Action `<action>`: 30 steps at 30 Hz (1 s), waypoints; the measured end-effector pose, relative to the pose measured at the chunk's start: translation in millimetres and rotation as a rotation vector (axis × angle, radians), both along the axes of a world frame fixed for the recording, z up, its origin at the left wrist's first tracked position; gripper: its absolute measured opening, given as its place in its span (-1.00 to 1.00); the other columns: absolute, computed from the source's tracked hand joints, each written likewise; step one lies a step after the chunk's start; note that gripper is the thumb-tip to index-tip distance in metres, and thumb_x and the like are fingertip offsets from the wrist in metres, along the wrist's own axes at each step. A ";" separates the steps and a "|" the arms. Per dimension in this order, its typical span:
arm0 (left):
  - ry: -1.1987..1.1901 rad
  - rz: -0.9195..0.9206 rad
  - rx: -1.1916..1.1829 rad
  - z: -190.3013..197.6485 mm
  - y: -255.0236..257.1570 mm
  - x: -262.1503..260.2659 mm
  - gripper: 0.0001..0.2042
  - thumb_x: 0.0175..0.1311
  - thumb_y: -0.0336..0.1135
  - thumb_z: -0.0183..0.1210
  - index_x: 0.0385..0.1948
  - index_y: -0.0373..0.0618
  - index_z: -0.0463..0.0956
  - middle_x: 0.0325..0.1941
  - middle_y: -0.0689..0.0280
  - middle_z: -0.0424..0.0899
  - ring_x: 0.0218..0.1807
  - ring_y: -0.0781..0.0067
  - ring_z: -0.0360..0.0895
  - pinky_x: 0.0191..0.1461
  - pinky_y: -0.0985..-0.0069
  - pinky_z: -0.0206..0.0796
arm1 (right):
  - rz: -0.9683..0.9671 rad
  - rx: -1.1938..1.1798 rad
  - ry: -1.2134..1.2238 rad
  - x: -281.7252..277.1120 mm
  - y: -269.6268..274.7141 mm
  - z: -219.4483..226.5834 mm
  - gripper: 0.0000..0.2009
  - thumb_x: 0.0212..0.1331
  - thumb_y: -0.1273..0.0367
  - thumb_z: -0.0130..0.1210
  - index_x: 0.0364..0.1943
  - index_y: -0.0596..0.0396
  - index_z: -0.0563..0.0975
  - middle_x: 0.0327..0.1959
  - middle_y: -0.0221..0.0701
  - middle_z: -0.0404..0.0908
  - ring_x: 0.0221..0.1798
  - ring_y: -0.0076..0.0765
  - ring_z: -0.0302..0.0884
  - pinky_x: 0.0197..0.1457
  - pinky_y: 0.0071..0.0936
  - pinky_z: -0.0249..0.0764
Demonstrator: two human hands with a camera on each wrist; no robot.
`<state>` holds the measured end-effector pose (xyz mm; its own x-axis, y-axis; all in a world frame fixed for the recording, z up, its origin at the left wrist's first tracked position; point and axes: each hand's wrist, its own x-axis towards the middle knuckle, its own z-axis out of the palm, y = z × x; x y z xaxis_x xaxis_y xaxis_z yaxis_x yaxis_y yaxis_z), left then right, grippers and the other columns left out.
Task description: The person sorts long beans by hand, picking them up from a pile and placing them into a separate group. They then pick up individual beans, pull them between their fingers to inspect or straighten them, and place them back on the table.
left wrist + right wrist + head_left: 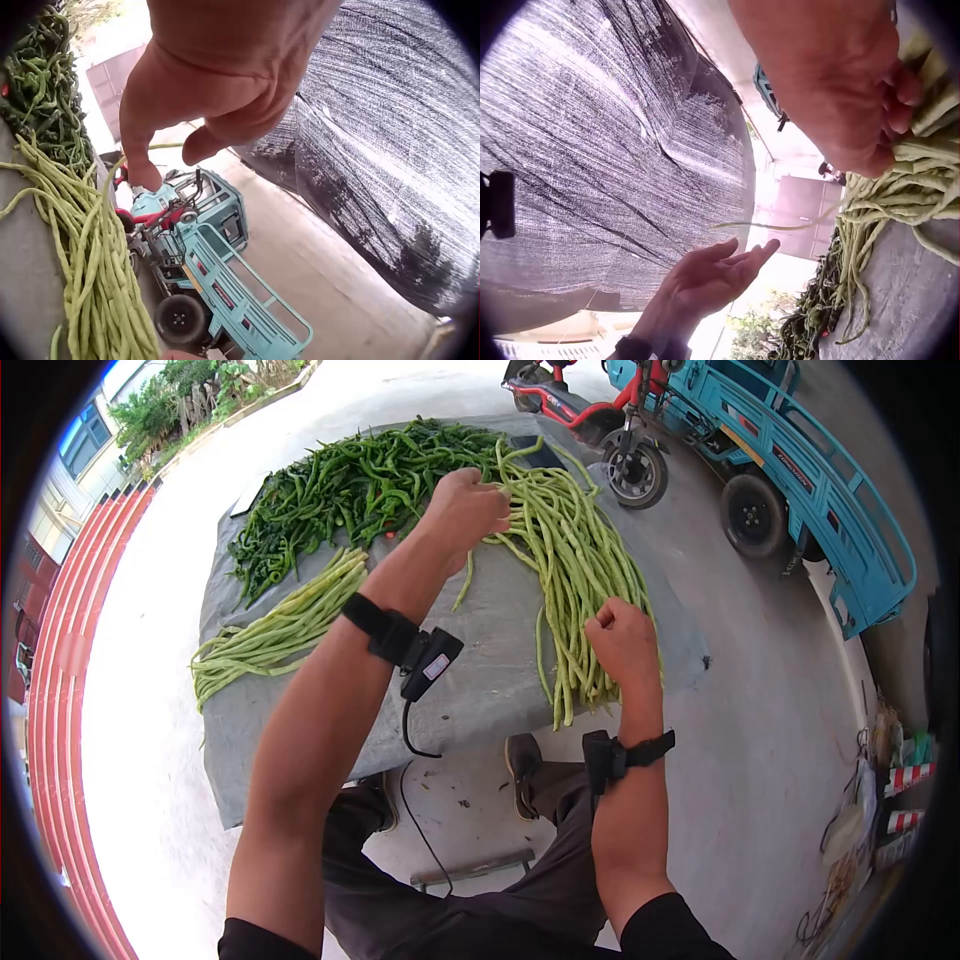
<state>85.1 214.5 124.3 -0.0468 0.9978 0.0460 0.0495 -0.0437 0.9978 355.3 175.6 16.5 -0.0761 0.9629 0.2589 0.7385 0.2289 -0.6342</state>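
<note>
Long green beans (575, 550) lie in a thick bundle at the right of the grey sheet. Over their far end is my left hand (465, 510); the right wrist view shows this hand (712, 281) palm up, fingers loosely extended, gripping nothing. A single bean (780, 226) arches through the air just above it. Near the bundle's close end, my right hand (627, 645) has its fingers curled. In the right wrist view this hand (832, 82) bends its fingers round beans beside the pile (930, 180); its grip is partly hidden.
Green peppers (340, 485) are heaped along the far side of the sheet (470, 690). A smaller bean bundle (275, 620) lies at the left. Beyond the sheet stands a blue cargo tricycle (800, 470). A black cable (408, 730) hangs from the left wrist camera.
</note>
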 end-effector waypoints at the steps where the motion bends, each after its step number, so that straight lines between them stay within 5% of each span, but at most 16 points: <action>1: -0.031 0.014 -0.016 -12.6 -6.1 -3.6 -0.22 0.43 -0.36 0.29 0.54 -0.56 0.05 0.44 -0.18 0.47 0.24 0.12 0.66 0.23 0.34 0.60 | -0.010 0.004 -0.022 1.4 -0.4 -1.6 -0.84 0.07 0.35 0.26 -0.45 0.15 0.56 -0.48 -0.10 0.65 -0.33 0.20 0.62 -0.19 0.02 0.52; 6: -0.095 0.088 -0.114 -50.9 -63.2 -24.3 -0.56 0.48 -0.36 0.25 0.32 -0.34 0.46 0.25 0.08 0.62 0.11 0.31 0.70 0.13 0.39 0.56 | -0.059 -0.010 -0.113 -3.8 -1.7 1.2 -0.81 0.07 0.33 0.31 -0.48 0.12 0.56 -0.49 -0.09 0.65 -0.27 0.25 0.64 -0.15 0.07 0.53; 14: -0.038 0.074 -0.192 -115.7 -148.3 -62.1 -0.79 0.48 -0.37 0.25 0.04 -0.20 0.63 0.01 0.30 0.74 0.00 0.47 0.71 0.03 0.46 0.52 | -0.083 -0.004 -0.242 -18.2 -7.5 6.5 -0.74 0.05 0.33 0.44 -0.41 0.03 0.50 -0.46 -0.22 0.64 -0.26 0.17 0.65 -0.18 0.10 0.50; 23: 0.893 0.691 0.353 -146.2 -189.9 -114.2 -0.86 0.33 -0.51 0.23 -0.14 -0.10 0.62 -0.16 0.19 0.67 -0.05 0.08 0.66 -0.03 0.20 0.52 | 0.007 0.007 -0.150 -57.4 -7.7 6.7 -0.73 0.17 0.33 0.40 -0.37 0.10 0.47 -0.47 -0.25 0.59 -0.33 0.05 0.60 -0.20 0.00 0.46; 30: 1.210 0.675 0.090 -139.4 -198.7 -140.8 -0.70 0.17 -0.44 0.32 -0.05 -0.10 0.55 0.00 0.14 0.58 0.11 -0.02 0.56 0.10 0.07 0.41 | 0.208 -0.020 0.001 -110.6 -21.2 14.9 -0.77 0.24 0.41 0.36 -0.35 0.20 0.49 -0.49 -0.23 0.56 -0.41 -0.15 0.57 -0.24 -0.15 0.46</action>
<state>-55.7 15.8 -15.1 -0.3988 0.7899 0.4659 0.9090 0.2733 0.3147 244.7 154.3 31.3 -0.2734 0.9314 0.2401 0.6761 0.3637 -0.6408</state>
